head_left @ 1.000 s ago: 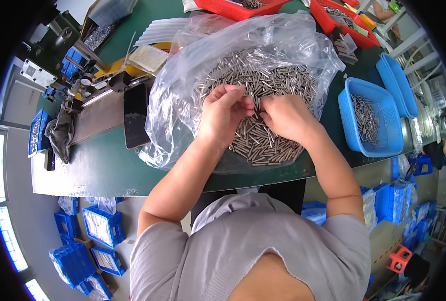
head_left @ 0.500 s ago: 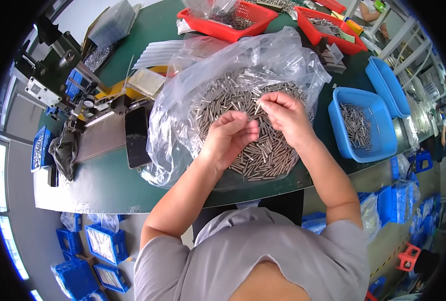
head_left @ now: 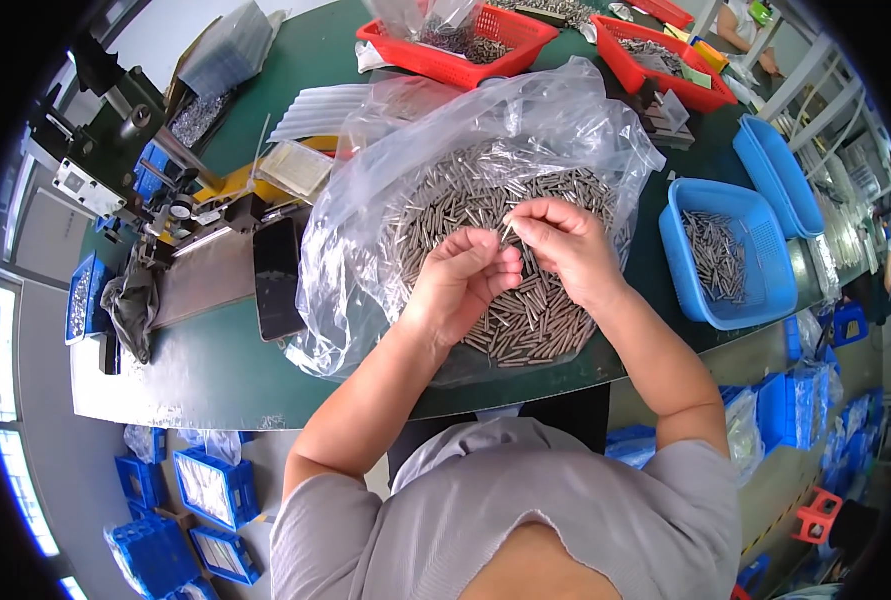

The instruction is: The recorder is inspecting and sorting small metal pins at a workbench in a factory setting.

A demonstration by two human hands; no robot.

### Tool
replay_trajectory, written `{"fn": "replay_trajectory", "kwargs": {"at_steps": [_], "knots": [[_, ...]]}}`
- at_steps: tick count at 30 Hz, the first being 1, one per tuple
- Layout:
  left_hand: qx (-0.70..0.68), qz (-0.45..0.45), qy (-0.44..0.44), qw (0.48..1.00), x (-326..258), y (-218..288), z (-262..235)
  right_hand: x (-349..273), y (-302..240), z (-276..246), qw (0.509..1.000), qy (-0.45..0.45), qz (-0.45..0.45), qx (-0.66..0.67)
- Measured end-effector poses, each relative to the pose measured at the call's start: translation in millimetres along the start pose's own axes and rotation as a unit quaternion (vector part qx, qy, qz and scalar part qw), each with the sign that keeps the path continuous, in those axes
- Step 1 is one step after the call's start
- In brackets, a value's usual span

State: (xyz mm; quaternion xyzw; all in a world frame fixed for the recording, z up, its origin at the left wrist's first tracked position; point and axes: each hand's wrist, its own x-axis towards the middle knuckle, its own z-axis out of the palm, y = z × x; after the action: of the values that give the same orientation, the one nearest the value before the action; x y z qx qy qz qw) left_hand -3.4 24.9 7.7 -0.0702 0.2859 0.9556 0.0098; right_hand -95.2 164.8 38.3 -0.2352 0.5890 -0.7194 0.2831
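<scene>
A heap of small metal pins [head_left: 510, 250] lies on an opened clear plastic bag [head_left: 525, 130] spread on the dark green worktop [head_left: 215, 360], right in front of the person. Above the heap the right hand [head_left: 565, 245] pinches a single pin [head_left: 506, 229] between thumb and fingertips, its tip pointing toward the left hand [head_left: 465, 285], which is curled half shut just beside it; its fingers seem to cup a few more pins, though what lies inside cannot be told for certain. The two hands nearly touch over the middle of the pile. This looks like the picking or checking step of sorting: one pin taken out of the bulk and looked at or passed across. The next move would likely call for a steady pinch, so that the thin pin does not slip back into the heap, and a short carry to wherever the sorted ones belong, perhaps the blue plastic bin [head_left: 730, 255] to the right, which already holds a small lot of pins. Farther out stand two red baskets [head_left: 455, 45] with more parts, a black phone [head_left: 277, 278] lying flat to the left of the bag, and a small press-like fixture [head_left: 115, 150] at the worktop's left end.
</scene>
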Motion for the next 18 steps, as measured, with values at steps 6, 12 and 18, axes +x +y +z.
{"fn": "replay_trajectory", "kwargs": {"at_steps": [6,12,18], "knots": [[-0.006,0.008,0.006,1.000,2,2,1,2,1,-4,0.999,-0.011,-0.030,-0.008],[-0.004,0.023,0.000,1.000,2,2,-3,-2,-3,4,0.981,-0.026,-0.099,-0.164],[0.063,0.058,0.025,0.996,-3,0,3,-10,-9,6,0.960,-0.023,-0.126,-0.248]]}}
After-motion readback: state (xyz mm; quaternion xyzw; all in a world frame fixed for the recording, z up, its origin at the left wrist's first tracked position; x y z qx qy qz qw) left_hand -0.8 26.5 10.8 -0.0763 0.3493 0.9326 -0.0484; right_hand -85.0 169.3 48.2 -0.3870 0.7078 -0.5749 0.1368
